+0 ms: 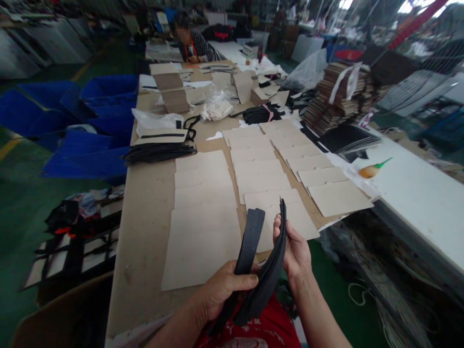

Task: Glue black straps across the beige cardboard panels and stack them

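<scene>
Black strips, long, matte and slightly curved, stand at the lower centre of the frame, fanned probably to keep them apart. The left hand has its grip closed around them lower down; the right hand steadies the upper end. Beyond, beige panels overlap in columns on the table, perhaps to save space.

Factory workshop, by look of it. Long worktable with beige panels in overlapping rows; stack of cut board and tied black strips beyond. White table alongside, bearing squeeze bottle (green nozzle, amber contents). Blue bins at other side. Green floor with yellow line. Co-worker in patterned top leaning at far end; more tables, piled with material, blurring into background.
</scene>
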### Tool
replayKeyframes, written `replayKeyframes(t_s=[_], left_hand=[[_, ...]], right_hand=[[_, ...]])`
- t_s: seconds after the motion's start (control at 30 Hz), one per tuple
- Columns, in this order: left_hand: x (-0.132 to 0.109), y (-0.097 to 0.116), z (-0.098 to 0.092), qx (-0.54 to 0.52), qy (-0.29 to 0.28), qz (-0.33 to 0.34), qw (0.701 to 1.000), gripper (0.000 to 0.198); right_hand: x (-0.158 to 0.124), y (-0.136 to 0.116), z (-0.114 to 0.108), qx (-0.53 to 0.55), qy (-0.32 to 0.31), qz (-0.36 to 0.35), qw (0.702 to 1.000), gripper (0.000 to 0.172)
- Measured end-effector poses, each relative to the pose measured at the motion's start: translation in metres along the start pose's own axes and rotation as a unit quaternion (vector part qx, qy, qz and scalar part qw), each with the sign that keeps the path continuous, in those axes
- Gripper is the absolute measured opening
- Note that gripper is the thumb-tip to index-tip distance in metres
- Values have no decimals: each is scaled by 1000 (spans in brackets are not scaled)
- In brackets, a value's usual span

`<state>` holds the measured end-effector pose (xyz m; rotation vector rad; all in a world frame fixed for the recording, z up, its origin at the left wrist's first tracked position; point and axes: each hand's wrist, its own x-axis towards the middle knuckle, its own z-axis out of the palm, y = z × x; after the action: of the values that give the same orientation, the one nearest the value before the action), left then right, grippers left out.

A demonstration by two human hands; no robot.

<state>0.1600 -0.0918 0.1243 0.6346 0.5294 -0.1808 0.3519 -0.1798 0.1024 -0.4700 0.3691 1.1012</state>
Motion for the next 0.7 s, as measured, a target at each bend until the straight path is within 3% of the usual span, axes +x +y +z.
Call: replayKeyframes(t_s=[0.27, 0.5, 0.7], left_hand=[[3, -12, -12, -40, 87, -7, 995, 36], [2, -7, -11, -38, 133, -22, 990, 21], [-3, -4, -12, -39, 79, -44, 995, 44]], right_hand=[[-1, 11, 4, 20, -33, 42, 998, 29], [5, 21, -1, -27, -15, 17, 999, 22], [8, 22, -3, -34, -38, -4, 999, 24]])
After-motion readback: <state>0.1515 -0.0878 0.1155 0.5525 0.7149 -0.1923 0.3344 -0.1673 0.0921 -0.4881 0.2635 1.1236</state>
